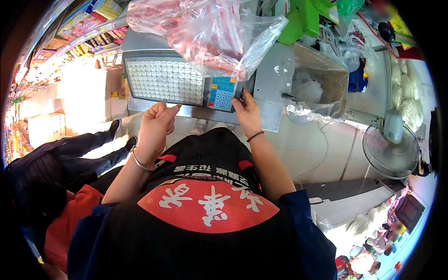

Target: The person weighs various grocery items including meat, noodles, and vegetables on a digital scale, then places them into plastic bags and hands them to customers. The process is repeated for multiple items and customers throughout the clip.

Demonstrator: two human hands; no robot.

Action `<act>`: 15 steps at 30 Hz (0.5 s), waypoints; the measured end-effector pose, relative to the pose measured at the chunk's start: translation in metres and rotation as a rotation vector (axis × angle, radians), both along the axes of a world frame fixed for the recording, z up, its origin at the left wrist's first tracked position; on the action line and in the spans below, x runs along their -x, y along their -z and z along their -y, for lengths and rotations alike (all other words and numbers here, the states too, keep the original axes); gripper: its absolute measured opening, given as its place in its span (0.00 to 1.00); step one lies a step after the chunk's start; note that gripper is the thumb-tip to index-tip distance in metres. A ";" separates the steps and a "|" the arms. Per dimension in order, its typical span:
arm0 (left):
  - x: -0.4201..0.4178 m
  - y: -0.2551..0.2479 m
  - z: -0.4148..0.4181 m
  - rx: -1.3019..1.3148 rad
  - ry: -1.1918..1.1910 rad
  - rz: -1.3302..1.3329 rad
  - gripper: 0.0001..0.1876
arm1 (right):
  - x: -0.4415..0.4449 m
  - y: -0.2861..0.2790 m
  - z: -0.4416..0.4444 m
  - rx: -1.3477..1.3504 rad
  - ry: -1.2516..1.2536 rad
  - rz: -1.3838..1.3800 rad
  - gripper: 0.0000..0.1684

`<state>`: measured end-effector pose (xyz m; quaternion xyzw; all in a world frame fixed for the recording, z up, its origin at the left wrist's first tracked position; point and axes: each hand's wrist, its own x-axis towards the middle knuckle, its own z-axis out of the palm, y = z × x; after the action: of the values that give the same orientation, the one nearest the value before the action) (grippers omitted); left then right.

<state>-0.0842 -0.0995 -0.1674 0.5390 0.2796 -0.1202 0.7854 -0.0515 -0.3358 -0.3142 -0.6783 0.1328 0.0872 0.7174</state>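
Observation:
A price-computing scale (164, 82) stands before me, with a wide panel of pale keys and a blue number pad (222, 94) at its right. A clear plastic bag (213, 38) of reddish food, perhaps meat, lies on its metal pan and hangs over the top of the panel. My left hand (157, 122) is just below the panel's front edge, its fingers curled in and its thumb pointing right; nothing shows in it. At the right edge of the number pad is my right hand (247, 113), thumb and fingers apart by the scale's corner, with no object visible between them.
Right of the scale stands a clear bin (320, 94) with crumpled plastic inside. A green device (304, 19) sits behind it. An electric fan (390, 148) is farther right. Goods fill shelves (84, 31) at the left, where another person (70, 206) is close beside me.

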 end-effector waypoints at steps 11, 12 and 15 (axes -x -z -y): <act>0.013 0.012 -0.029 0.077 -0.025 -0.027 0.23 | -0.010 -0.008 -0.012 0.272 -0.005 -0.069 0.36; 0.013 0.013 -0.030 0.076 -0.026 -0.027 0.23 | -0.006 -0.005 -0.013 0.298 -0.036 -0.017 0.38; 0.013 0.014 -0.033 0.081 -0.034 -0.029 0.23 | 0.009 -0.002 -0.014 0.397 -0.136 0.092 0.49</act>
<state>-0.0968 -0.0666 -0.1815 0.5000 0.2949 -0.1261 0.8044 -0.0606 -0.3220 -0.3120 -0.8171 0.0684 0.0762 0.5674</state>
